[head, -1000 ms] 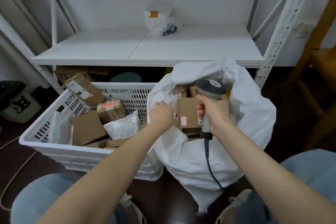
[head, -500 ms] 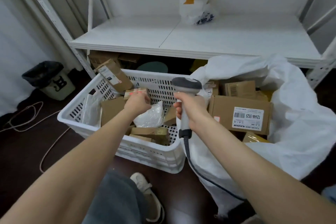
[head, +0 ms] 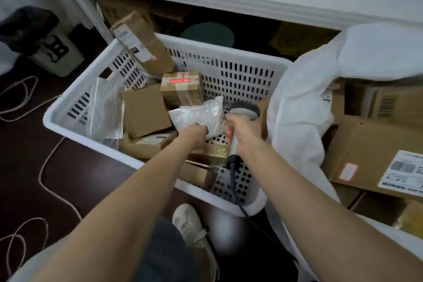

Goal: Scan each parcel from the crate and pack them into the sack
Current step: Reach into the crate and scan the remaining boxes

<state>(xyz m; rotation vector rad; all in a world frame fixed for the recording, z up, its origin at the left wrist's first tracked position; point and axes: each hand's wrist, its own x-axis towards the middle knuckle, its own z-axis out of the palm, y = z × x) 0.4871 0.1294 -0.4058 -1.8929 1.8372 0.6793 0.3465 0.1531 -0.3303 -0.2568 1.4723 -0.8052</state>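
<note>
The scanner (head: 244, 111) is clamped in the grip of the right hand (head: 241, 131) and aimed into the crate (head: 229, 68), presumably for reading labels. Just left of that grip, a white poly parcel (head: 199, 114) is touched by the left hand (head: 196, 134); whether it is clamped cannot be told. The sack (head: 297, 110) is set open to the right.

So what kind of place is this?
Likely a small parcel sorting or stock room: a white crate of cardboard parcels, a sack of labelled boxes, and a handheld scanner in the right hand.

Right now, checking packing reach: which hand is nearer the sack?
Right. The right hand, holding the scanner, is just beside the sack's wall; the left hand is farther left, over parcels in the crate.
</note>
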